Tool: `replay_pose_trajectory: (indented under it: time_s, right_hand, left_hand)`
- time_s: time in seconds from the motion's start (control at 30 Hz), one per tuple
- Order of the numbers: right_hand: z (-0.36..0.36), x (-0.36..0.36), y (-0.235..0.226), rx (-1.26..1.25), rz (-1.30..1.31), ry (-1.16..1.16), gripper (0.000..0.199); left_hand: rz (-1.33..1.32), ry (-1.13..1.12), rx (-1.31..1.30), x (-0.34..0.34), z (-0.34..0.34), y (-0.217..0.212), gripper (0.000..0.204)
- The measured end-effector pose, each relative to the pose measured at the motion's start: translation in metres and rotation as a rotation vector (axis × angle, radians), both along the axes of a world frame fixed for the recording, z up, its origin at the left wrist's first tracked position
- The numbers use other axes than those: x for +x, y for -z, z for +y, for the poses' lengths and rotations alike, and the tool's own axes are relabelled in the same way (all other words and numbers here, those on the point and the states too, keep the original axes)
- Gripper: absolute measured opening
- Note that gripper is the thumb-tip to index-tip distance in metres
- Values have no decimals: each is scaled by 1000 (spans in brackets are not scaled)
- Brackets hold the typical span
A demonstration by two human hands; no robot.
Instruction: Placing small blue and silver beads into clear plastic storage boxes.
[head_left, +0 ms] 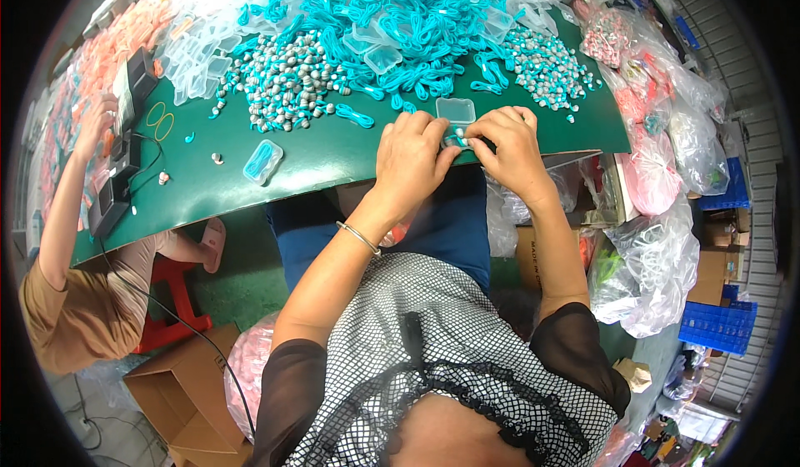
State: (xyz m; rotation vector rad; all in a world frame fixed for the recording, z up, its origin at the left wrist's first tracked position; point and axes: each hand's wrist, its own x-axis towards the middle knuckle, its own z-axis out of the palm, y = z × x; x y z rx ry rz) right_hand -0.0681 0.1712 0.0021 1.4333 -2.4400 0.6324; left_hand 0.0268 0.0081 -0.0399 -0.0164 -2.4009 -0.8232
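Left hand point(410, 160) and right hand point(510, 152): together at the table's point(317, 154) near edge, fingers curled, pinching a small teal item point(455, 140) between them. Clear case point(456, 110) just beyond. Closed case point(263, 161) to the left. Teal cords point(392, 25) piled far.

Bright, even overhead illumination with saturated colour; shadows are soft and short, the clearest lying beneath the near edge of the dark green flat table point(333, 154). Mild glare whitens the heap of clear plastic bags point(658, 259) at right. Strong fisheye distortion bows the table's straight edge and compresses the periphery, which ends in a black circular vignette. Centre sharp; rim detail soft and smeared.
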Motion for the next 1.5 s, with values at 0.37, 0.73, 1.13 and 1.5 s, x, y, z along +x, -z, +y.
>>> replay_pose_trajectory:
  time_s: [0.37, 0.73, 1.13, 1.5]
  right_hand:
    - [1, -11, -16, 81, -24, -101, 5]
    - [18, -46, 4, -10, 332, 233, 14]
    - [1, -2, 1, 65, 179, -58, 11]
    - [-2, -10, -5, 66, 33, -125, 7]
  left_hand:
    - [-4, -9, 4, 0, 0, 1, 37]
    - [-13, -7, 0, 0, 0, 0, 37]
    - [7, -9, -2, 0, 0, 3, 38]
    - [19, -11, 6, 1, 0, 2, 37]
